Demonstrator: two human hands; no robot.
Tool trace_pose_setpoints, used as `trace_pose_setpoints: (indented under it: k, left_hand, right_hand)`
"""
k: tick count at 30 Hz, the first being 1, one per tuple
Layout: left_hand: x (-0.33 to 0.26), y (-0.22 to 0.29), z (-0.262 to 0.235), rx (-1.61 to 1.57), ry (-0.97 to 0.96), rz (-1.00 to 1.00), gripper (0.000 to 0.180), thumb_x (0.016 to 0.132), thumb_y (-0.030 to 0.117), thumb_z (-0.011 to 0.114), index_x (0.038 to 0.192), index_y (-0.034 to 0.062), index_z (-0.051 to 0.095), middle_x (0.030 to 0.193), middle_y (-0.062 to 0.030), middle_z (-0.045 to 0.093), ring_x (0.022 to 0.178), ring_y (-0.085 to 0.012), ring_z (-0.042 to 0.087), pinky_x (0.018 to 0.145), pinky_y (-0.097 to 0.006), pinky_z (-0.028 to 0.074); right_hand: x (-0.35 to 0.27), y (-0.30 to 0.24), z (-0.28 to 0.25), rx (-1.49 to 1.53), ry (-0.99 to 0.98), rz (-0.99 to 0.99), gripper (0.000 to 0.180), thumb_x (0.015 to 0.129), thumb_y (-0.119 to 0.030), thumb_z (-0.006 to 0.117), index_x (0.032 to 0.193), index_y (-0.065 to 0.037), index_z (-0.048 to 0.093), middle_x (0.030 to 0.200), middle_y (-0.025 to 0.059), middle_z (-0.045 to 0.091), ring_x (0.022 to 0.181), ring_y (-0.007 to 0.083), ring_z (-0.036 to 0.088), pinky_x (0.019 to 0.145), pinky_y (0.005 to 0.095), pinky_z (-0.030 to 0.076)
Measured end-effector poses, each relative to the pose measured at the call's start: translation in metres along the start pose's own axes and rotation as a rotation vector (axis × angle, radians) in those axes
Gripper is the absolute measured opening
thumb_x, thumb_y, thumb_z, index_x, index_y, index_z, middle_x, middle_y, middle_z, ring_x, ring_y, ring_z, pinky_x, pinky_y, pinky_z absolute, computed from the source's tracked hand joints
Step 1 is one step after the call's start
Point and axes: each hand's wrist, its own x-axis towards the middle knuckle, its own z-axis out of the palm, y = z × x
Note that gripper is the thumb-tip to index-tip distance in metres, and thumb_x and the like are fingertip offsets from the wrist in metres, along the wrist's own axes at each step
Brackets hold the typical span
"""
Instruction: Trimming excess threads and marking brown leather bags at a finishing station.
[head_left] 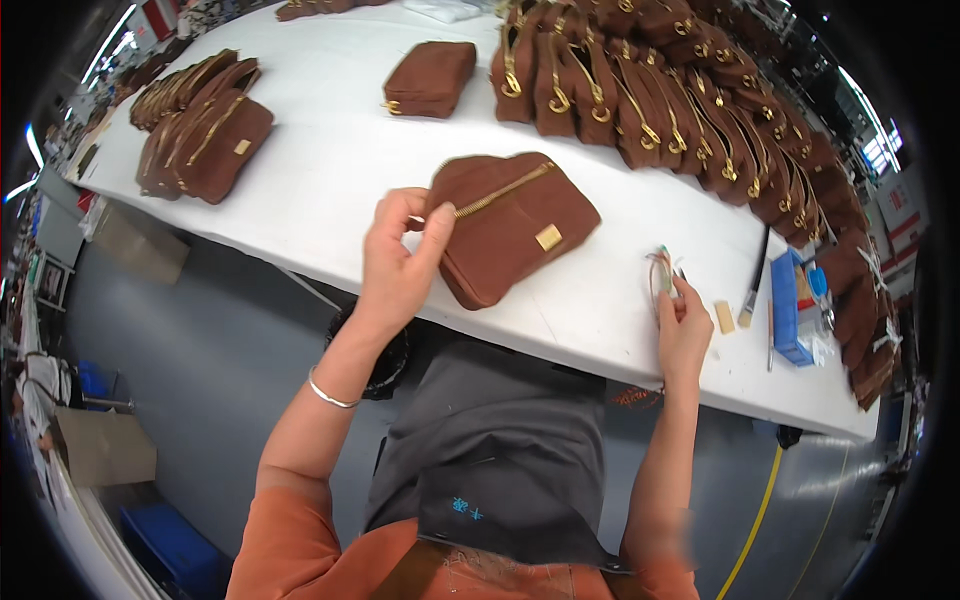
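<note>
My left hand point(402, 255) is closed on the left edge of a brown fabric zip pouch point(520, 225), thumb on top near the end of the gold zipper. The pouch lies tilted on the white table, its small gold plate point(548, 237) facing up. To the right, my right hand point(684, 322) pinches a small looped tool point(662, 272) with a greenish end, at the table's surface; its exact kind is too small to tell. A tan block point(724, 317) and a flat brush point(750, 290) lie just right of that hand.
Brown pouches with gold zippers stand in long rows point(640, 110) at the back right. Another pouch point(430, 78) lies behind the held one, and several more point(205, 150) lean at the left. A blue bin point(790, 308) stands at the right; the table's front edge point(560, 350) runs before me.
</note>
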Motion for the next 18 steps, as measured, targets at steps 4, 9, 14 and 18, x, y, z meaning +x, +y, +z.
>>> trace_pose_setpoints:
  k: [4, 9, 14, 18]
  left_hand:
    - [-0.002, 0.0, -0.007, -0.147, -0.033, -0.205, 0.017, 0.098, 0.017, 0.056, 0.092, 0.0018, 0.05, 0.082, -0.0017, 0.052, 0.077, -0.0082, 0.047, 0.071, -0.024, 0.043]
    - [0.039, 0.008, -0.049, 0.087, 0.266, 0.201, 0.014, 0.097, 0.013, 0.056, 0.096, 0.0004, 0.049, 0.087, -0.0059, 0.056, 0.077, -0.0095, 0.05, 0.072, -0.026, 0.045]
    - [0.086, -0.047, -0.151, 0.448, 0.516, 0.571, 0.013, 0.094, 0.007, 0.06, 0.101, -0.0002, 0.052, 0.103, -0.0144, 0.061, 0.093, -0.0229, 0.061, 0.083, -0.032, 0.048]
    - [0.086, -0.106, -0.228, 0.669, 0.614, 0.373, 0.02, 0.096, 0.014, 0.059, 0.105, -0.0016, 0.051, 0.107, -0.0149, 0.06, 0.097, -0.0259, 0.06, 0.086, -0.034, 0.047]
  right_hand:
    - [-0.001, 0.007, 0.005, -0.01, 0.025, -0.041, 0.028, 0.088, -0.01, 0.063, 0.113, 0.002, 0.065, 0.067, 0.0092, 0.061, 0.058, 0.0161, 0.055, 0.057, 0.0317, 0.045]
    - [-0.006, 0.008, 0.001, 0.044, 0.032, -0.018, 0.027, 0.09, -0.011, 0.061, 0.114, 0.002, 0.064, 0.066, 0.0022, 0.055, 0.06, 0.0088, 0.048, 0.055, 0.0255, 0.04]
    - [-0.004, 0.012, 0.006, 0.08, 0.047, -0.02, 0.025, 0.091, -0.01, 0.061, 0.112, 0.003, 0.065, 0.066, 0.0015, 0.054, 0.06, 0.008, 0.047, 0.055, 0.0246, 0.04]
    - [-0.003, 0.002, 0.006, 0.08, 0.059, -0.017, 0.025, 0.091, -0.01, 0.06, 0.111, 0.003, 0.065, 0.066, 0.0019, 0.055, 0.06, 0.0087, 0.047, 0.055, 0.0254, 0.04]
